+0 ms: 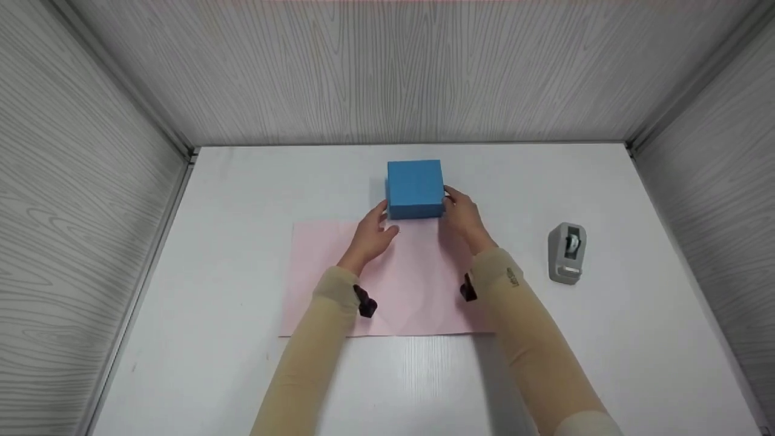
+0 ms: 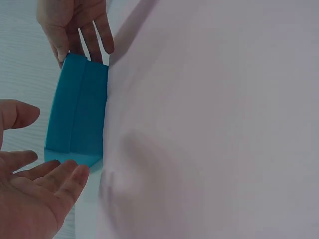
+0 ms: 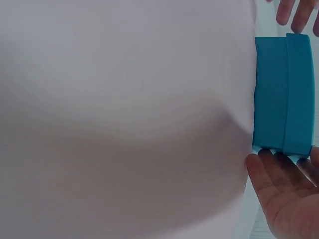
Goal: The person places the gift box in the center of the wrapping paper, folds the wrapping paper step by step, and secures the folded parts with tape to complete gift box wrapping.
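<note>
A blue lidded box (image 1: pixel 415 184) sits at the far edge of a pink sheet of paper (image 1: pixel 412 284) on the white table. At its left side is my left hand (image 1: pixel 370 237), fingers extended and thumb apart; in the left wrist view its fingertips (image 2: pixel 79 174) overlap the box's near end. My right hand (image 1: pixel 463 217) is at the opposite side, with fingertips right at the box wall. The right wrist view shows those fingers (image 3: pixel 264 172) lying loosely along the side of the box (image 3: pixel 281 94). Neither hand is wrapped round it.
A grey tape dispenser (image 1: pixel 567 253) stands on the table to the right of the paper. Grey wood-grain panels (image 1: pixel 387 72) enclose the table at the back and both sides. Both forearms, in beige sleeves (image 1: pixel 527 327), reach over the paper.
</note>
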Demonstrator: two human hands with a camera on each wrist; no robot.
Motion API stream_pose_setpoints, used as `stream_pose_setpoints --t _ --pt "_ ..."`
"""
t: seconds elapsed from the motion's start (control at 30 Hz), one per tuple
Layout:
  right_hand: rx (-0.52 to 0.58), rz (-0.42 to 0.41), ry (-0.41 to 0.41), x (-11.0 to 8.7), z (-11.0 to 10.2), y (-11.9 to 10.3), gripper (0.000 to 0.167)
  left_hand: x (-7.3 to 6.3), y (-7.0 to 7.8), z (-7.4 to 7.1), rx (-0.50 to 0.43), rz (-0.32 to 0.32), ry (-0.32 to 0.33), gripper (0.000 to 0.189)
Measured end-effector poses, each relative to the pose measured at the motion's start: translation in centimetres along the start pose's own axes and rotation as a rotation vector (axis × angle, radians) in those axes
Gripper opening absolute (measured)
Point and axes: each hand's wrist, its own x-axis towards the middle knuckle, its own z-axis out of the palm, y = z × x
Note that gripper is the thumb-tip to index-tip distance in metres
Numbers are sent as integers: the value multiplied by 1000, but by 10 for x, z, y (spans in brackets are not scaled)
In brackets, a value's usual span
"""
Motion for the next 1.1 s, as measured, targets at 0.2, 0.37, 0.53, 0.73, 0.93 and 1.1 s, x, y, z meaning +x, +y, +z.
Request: stream_pose_setpoints --t 0.2,0.37,0.53,0.73,0.93,1.1 --pt "84 -17 -9 -5 6 -5 48 1 0 -3 -20 -34 -57 75" --pt "220 -19 -19 -8 6 -6 48 0 3 -7 -90 -29 -52 77" --pt "282 -34 -11 -10 3 -12 49 1 11 -10 -138 10 37 77" --pt "317 -55 -18 -21 -2 -23 48 1 20 -17 -188 19 148 70" --pt "290 -43 -32 -40 -1 -34 48 -8 24 -21 -151 16 278 50" --pt "261 -46 -34 -56 -1 -38 48 -21 31 -21 -163 -12 301 44"
